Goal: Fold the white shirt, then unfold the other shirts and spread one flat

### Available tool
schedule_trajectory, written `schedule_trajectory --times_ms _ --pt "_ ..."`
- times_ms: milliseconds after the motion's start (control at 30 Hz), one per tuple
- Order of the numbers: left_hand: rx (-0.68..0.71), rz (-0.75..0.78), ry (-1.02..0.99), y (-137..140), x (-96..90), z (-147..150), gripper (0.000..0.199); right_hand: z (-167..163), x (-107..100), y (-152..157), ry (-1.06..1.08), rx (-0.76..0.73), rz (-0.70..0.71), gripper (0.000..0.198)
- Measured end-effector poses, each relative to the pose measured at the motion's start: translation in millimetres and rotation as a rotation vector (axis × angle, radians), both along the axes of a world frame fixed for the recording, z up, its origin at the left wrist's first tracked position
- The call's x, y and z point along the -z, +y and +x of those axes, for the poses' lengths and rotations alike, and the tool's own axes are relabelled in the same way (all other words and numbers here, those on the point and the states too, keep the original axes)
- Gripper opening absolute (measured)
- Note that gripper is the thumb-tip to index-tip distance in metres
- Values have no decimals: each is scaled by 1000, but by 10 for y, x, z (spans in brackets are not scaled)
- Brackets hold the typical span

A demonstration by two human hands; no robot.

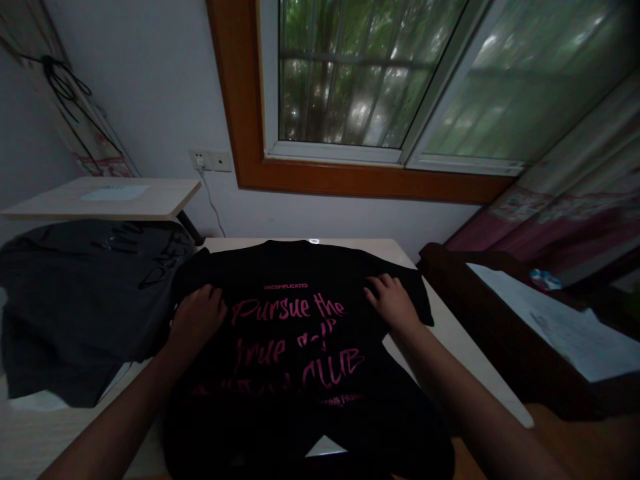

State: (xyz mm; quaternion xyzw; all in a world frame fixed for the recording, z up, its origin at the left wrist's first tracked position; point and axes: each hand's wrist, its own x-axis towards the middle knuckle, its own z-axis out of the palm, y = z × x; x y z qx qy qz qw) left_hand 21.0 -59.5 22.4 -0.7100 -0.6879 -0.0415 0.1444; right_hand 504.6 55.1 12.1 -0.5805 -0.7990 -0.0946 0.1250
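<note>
A black T-shirt with pink lettering lies spread over a pale table, its collar toward the window side. Its lower part hangs in folds near me, with a small bit of pale surface showing through. My left hand rests on the shirt by the left sleeve, fingers slightly bent over the cloth. On the other side, my right hand lies on the shirt beside the right sleeve, with its fingers a little apart. Neither hand shows cloth lifted in it.
Left of the shirt, a dark grey garment lies under a raised wooden shelf that bears a paper sheet. A dark brown piece of furniture with papers stands to the right. A cord runs from the wall socket.
</note>
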Motion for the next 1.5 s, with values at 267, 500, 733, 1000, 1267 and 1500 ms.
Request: schedule_trajectory --times_ms 267,500,733,1000,1267,1500 --pt "-17 30 -7 38 33 -68 36 -269 -127 -87 -106 149 -123 19" --pt "-14 94 -78 282 122 -151 41 -299 -132 130 -70 176 -145 16" --pt "12 102 -81 588 201 -210 44 -350 -147 376 -97 208 -132 22" --pt "11 119 -115 966 266 -235 47 -439 -148 675 -142 242 -103 26" --pt "52 124 -116 1168 218 -236 45 -484 -204 874 -155 260 -148 31" --pt "60 149 -135 1196 235 -227 45 -505 -214 940 -146 264 -141 33"
